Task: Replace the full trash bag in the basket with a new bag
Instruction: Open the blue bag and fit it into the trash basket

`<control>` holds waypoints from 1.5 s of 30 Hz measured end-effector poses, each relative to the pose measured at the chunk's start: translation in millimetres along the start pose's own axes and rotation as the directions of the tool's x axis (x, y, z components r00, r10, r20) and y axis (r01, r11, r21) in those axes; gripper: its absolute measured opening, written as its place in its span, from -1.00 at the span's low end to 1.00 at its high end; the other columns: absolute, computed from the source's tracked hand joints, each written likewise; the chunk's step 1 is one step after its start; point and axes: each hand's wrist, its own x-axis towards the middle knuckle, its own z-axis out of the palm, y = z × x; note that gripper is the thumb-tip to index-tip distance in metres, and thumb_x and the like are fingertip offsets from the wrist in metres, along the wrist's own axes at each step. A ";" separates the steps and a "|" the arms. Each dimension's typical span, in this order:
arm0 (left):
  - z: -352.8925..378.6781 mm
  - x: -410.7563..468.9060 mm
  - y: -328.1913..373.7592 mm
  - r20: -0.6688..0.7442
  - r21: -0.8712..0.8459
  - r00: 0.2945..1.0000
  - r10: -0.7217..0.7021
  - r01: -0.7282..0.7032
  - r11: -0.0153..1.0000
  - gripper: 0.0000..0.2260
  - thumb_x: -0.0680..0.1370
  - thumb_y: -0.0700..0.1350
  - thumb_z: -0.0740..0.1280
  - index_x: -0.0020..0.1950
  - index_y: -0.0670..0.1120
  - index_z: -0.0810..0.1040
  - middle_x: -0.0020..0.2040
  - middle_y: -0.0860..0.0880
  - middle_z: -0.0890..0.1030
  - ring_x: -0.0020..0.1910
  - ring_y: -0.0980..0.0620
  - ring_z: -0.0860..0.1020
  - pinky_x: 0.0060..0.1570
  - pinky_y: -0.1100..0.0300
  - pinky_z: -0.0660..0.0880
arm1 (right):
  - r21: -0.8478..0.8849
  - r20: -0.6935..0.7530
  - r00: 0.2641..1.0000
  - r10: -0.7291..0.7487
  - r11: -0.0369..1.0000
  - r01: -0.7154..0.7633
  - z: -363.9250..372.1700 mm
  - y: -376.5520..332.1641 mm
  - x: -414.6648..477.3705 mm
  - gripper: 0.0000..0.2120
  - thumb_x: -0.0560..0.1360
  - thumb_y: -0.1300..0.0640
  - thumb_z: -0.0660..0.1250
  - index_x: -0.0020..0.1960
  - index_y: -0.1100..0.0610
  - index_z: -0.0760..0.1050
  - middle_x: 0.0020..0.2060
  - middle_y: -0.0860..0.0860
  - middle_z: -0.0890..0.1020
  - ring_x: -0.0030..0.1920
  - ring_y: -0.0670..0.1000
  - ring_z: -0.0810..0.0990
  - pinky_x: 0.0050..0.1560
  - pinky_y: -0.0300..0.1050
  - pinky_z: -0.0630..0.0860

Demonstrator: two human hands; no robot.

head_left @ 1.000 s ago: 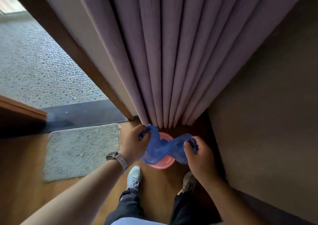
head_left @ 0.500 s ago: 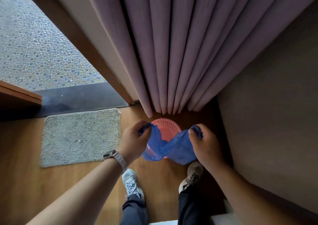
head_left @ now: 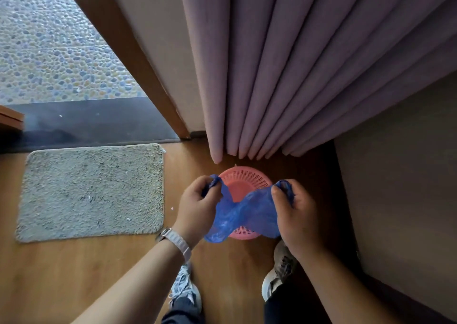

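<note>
Hanging between both hands: blue bag (head_left: 244,214), slack and twisted, above the pink basket (head_left: 244,180). Left hand (head_left: 197,207) pinches one edge at the basket's 9 o'clock; right hand (head_left: 296,214) grips the other edge at 3 o'clock. Basket stands on wood floor (head_left: 74,274), curtain (head_left: 284,76) hem at its 12 o'clock, grey mat (head_left: 91,190) farther off toward 9 o'clock.

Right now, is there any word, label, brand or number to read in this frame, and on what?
None can be read.
The bag, basket, mat and curtain show no print.
The watch shows its strap, not its face.
The shoes show no legible brand.
</note>
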 end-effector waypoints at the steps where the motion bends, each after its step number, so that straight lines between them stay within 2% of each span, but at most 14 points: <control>1: 0.5 4.6 -10.9 -0.008 -0.019 1.000 -0.009 0.009 1.000 -0.92 0.53 -0.19 0.33 -0.15 -0.15 0.58 -0.31 -0.17 0.60 -0.32 0.04 0.54 -0.26 0.13 0.48 | 0.012 0.006 1.000 -0.005 1.000 0.005 8.1 7.5 5.4 -0.87 0.57 0.30 0.26 -0.15 0.22 0.48 -0.33 0.07 0.56 -0.31 -0.16 0.52 -0.30 -0.34 0.45; 4: 1.3 15.2 -38.4 -0.008 -0.091 0.998 -0.061 0.060 0.994 -0.90 0.50 -0.13 0.33 -0.15 -0.15 0.57 -0.35 -0.08 0.57 -0.34 0.07 0.53 -0.22 0.15 0.48 | 0.014 0.001 1.000 -0.019 1.000 0.019 31.6 28.3 21.6 -0.86 0.54 0.21 0.26 -0.17 0.06 0.50 -0.36 -0.07 0.56 -0.33 -0.20 0.51 -0.31 -0.32 0.46; 7: 0.5 19.9 -54.9 0.015 -0.124 0.996 -0.085 0.087 0.988 -0.87 0.46 -0.08 0.31 -0.16 -0.14 0.57 -0.36 -0.04 0.56 -0.33 0.07 0.53 -0.21 0.16 0.48 | -0.013 -0.008 1.000 -0.021 1.000 0.021 47.1 47.3 36.0 -0.88 0.46 0.01 0.25 -0.21 0.01 0.48 -0.35 0.06 0.54 -0.30 0.02 0.51 -0.25 0.06 0.50; 10: -0.6 24.4 -66.0 0.037 -0.105 0.996 -0.080 0.084 0.991 -0.91 0.46 -0.11 0.31 -0.17 -0.08 0.58 -0.34 -0.09 0.55 -0.31 0.06 0.52 -0.22 0.17 0.47 | -0.018 -0.021 1.000 -0.002 1.000 0.002 59.4 63.9 45.6 -0.88 0.46 -0.04 0.24 -0.20 -0.03 0.49 -0.30 0.07 0.58 -0.24 0.17 0.58 -0.21 0.17 0.55; 13: -1.2 32.4 -80.0 0.048 0.034 0.997 -0.054 0.052 0.998 -0.96 0.44 -0.08 0.31 -0.15 0.04 0.55 -0.27 -0.07 0.57 -0.28 0.10 0.51 -0.22 0.23 0.43 | -0.034 -0.031 1.000 -0.003 0.999 0.002 68.3 79.1 50.7 -0.85 0.48 0.00 0.25 -0.21 0.04 0.45 -0.34 0.08 0.55 -0.30 0.17 0.56 -0.29 0.17 0.52; 16: -3.5 43.4 -100.7 0.093 0.312 0.994 0.055 -0.082 0.947 -0.78 0.39 -0.05 0.34 0.02 0.06 0.49 -0.07 0.05 0.55 -0.07 0.10 0.51 -0.04 0.31 0.36 | -0.096 -0.024 0.999 -0.021 0.995 0.018 66.9 105.7 52.8 -0.77 0.49 -0.05 0.28 -0.22 0.09 0.42 -0.34 0.05 0.54 -0.29 0.11 0.55 -0.24 0.15 0.53; 19: -4.7 56.0 -119.5 0.127 0.519 0.988 0.084 -0.139 0.843 -0.49 0.36 0.04 0.38 0.24 -0.15 0.44 0.15 -0.07 0.47 0.18 -0.05 0.42 0.22 0.21 0.30 | -0.171 0.078 0.997 -0.016 0.985 0.029 54.7 140.0 50.7 -0.62 0.47 -0.25 0.32 -0.03 0.07 0.46 -0.11 0.05 0.60 -0.05 0.08 0.60 0.01 0.21 0.52; 21: -5.0 62.8 -130.9 0.123 0.576 0.991 0.055 -0.116 0.809 -0.38 0.34 0.13 0.36 0.32 -0.15 0.41 0.29 -0.13 0.42 0.32 -0.12 0.36 0.34 0.06 0.29 | -0.248 0.176 0.984 -0.012 0.967 0.056 43.9 159.0 47.2 -0.49 0.43 -0.33 0.33 0.17 0.03 0.42 0.11 0.01 0.54 0.16 0.07 0.55 0.16 0.18 0.50; 26: -3.3 75.3 -152.6 0.132 0.617 0.991 0.013 -0.093 0.781 -0.50 0.39 0.05 0.46 0.29 -0.04 0.46 0.53 -0.12 0.14 0.51 -0.07 0.16 0.40 -0.03 0.26 | -0.453 0.272 0.961 0.044 0.887 0.087 27.6 199.5 44.1 -0.20 0.31 -0.27 0.47 0.40 0.05 0.29 0.37 -0.04 0.31 0.42 -0.05 0.29 0.38 0.04 0.38; 29: 4.4 80.3 -165.5 0.193 0.598 0.978 -0.073 -0.059 0.799 -0.56 0.41 0.00 0.47 0.22 -0.03 0.43 0.51 -0.11 0.18 0.45 -0.06 0.30 0.25 -0.01 0.42 | -0.552 0.231 0.966 0.116 0.833 0.032 25.2 222.4 50.1 -0.17 0.32 -0.05 0.56 0.46 -0.01 0.23 0.46 -0.10 0.20 0.46 -0.11 0.18 0.41 -0.09 0.31; 32: 16.1 80.3 -177.9 0.241 0.580 0.967 -0.078 -0.079 0.811 -0.55 0.41 0.00 0.45 0.23 -0.02 0.39 0.36 -0.09 0.34 0.25 -0.07 0.47 0.11 0.09 0.44 | -0.559 0.256 0.952 0.167 0.829 0.005 26.8 240.1 54.7 -0.24 0.39 0.05 0.53 0.46 -0.02 0.22 0.46 -0.14 0.19 0.41 -0.19 0.17 0.40 -0.11 0.34; 37: 40.3 73.1 -195.3 0.294 0.466 0.955 -0.042 -0.105 0.878 -0.62 0.43 -0.01 0.40 0.19 0.06 0.36 0.09 0.02 0.46 0.03 0.04 0.50 0.01 0.16 0.42 | -0.582 0.307 0.934 0.186 0.813 0.029 39.2 268.0 59.8 -0.36 0.44 0.00 0.47 0.42 -0.06 0.23 0.44 -0.13 0.23 0.45 -0.05 0.23 0.35 -0.04 0.41; 42: 56.8 69.2 -231.4 0.315 0.447 0.949 -0.009 -0.140 0.883 -0.60 0.45 -0.03 0.39 0.22 0.04 0.33 0.08 0.02 0.46 -0.03 0.01 0.52 -0.09 0.18 0.41 | -0.567 0.323 0.928 0.189 0.823 0.030 52.1 298.1 67.3 -0.48 0.47 0.00 0.43 0.34 -0.05 0.27 0.36 -0.08 0.34 0.35 -0.04 0.36 0.22 -0.08 0.49; 45: 62.9 68.8 -251.1 0.362 0.471 0.932 0.033 -0.213 0.856 -0.61 0.45 -0.01 0.36 0.24 -0.02 0.38 0.19 -0.01 0.46 0.06 0.00 0.50 -0.04 0.16 0.42 | -0.606 0.410 0.887 0.214 0.790 0.090 64.0 315.3 72.3 -0.60 0.52 -0.04 0.34 0.29 -0.11 0.29 0.26 -0.10 0.45 0.21 -0.05 0.49 0.14 -0.03 0.54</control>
